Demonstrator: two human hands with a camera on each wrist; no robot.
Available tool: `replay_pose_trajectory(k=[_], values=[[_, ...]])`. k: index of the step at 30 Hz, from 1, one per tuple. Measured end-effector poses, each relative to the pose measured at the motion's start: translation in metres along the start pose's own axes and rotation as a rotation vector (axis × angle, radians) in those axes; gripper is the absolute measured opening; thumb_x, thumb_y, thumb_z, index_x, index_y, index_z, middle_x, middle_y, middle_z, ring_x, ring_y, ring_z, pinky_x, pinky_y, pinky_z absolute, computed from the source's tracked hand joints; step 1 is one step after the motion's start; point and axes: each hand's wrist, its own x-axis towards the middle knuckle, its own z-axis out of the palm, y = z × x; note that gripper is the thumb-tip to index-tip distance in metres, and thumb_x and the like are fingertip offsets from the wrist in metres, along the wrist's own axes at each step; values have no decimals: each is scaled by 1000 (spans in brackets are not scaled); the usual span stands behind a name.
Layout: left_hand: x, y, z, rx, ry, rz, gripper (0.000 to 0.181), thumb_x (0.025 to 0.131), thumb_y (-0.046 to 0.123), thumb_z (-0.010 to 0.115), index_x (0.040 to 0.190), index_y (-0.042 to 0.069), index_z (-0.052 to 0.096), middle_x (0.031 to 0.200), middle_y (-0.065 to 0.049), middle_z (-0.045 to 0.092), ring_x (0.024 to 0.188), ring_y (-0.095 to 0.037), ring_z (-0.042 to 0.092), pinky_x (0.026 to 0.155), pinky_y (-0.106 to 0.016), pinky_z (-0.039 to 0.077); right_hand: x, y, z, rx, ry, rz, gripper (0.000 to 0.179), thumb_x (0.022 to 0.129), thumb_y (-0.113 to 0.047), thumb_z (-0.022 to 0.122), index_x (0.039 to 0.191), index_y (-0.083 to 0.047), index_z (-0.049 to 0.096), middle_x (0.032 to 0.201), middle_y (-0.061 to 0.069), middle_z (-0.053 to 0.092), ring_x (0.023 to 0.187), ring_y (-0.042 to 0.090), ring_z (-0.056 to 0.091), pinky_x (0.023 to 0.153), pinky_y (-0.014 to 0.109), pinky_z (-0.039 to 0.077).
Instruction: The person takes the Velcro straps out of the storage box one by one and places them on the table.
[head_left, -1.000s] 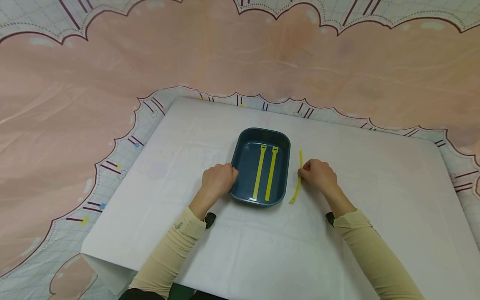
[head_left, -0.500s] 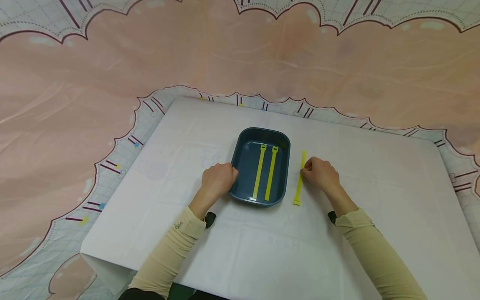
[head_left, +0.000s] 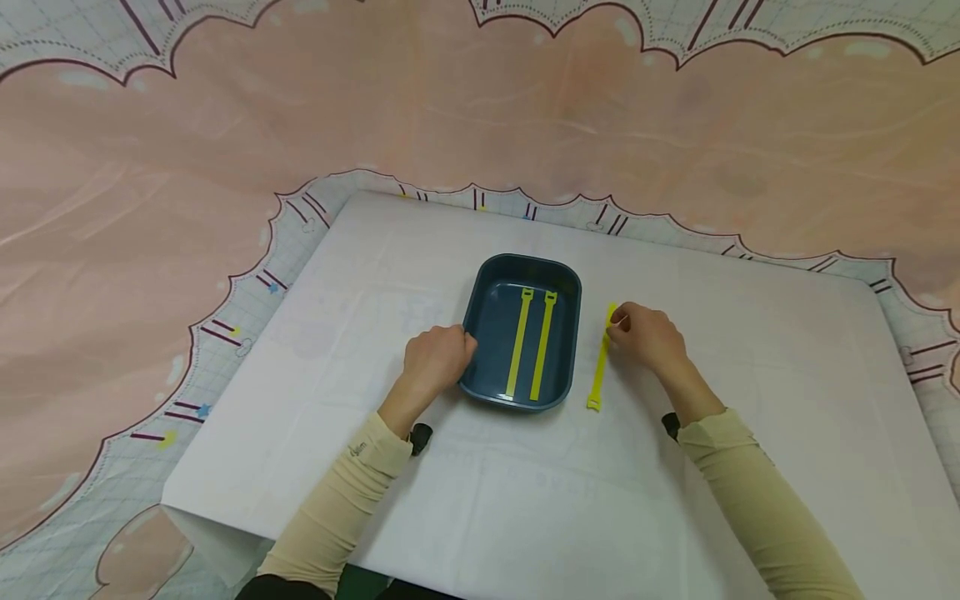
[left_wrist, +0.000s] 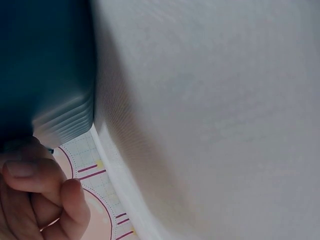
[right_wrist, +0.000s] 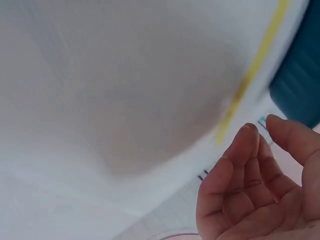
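Observation:
My left hand point(head_left: 437, 360) grips the left rim of a dark blue rectangular tray point(head_left: 491, 333) in the head view. Two yellow cable straps, a left one point(head_left: 517, 350) and a right one point(head_left: 542, 354), lie side by side inside, slotted heads at the far end. A third yellow cable strap point(head_left: 599, 367) lies on the cloth right of the tray, its head nearest me. Above its far end is my right hand point(head_left: 651, 337). In the right wrist view, thumb and fingers point(right_wrist: 245, 142) stand apart with nothing between them, and the strap point(right_wrist: 256, 65) lies beyond them.
A white cloth point(head_left: 480, 492) covers the table. Around the table lies a pinkish patterned sheet point(head_left: 225, 133) with scalloped borders. A dark wrist camera point(head_left: 421, 438) is on the left wrist, another point(head_left: 671, 426) on the right.
The third strap, pinched by my right hand earlier, has shifted slightly right, straightened and been let go on the cloth. My right hand has moved up and right. The left hand and tray stay put.

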Motion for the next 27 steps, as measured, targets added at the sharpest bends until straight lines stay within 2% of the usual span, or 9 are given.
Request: replay_pose_trajectory(k=[7, 11, 19, 27], values=[[1, 1, -1, 1, -3, 0, 34, 97, 24, 43, 71, 8, 58, 62, -7, 54, 54, -23, 53, 49, -36, 41, 5, -7, -19, 21, 19, -152, 39, 92, -13, 64, 126, 5, 55, 118, 24, 59, 106, 39, 57, 89, 51, 46], [1, 1, -1, 3, -3, -1, 35, 97, 24, 42, 72, 7, 58, 62, -7, 54, 54, -23, 53, 49, -36, 41, 6, -11, -26, 27, 18, -209, 45, 91, -11, 65, 131, 5, 51, 124, 25, 53, 113, 41, 53, 94, 54, 44], [1, 3, -1, 8, -25, -13, 35, 98, 24, 42, 73, 7, 59, 63, -7, 55, 55, -23, 55, 50, -35, 42, 8, -22, -32, 5, 26, -256, 51, 90, -12, 67, 135, 2, 48, 132, 24, 48, 117, 40, 50, 97, 54, 41], [1, 2, -1, 7, -15, -10, 34, 98, 24, 42, 73, 7, 59, 63, -7, 55, 55, -23, 54, 50, -36, 42, 11, -34, -36, -28, -7, -304, 69, 85, -13, 75, 144, -4, 41, 145, 24, 37, 132, 41, 35, 106, 57, 31]])
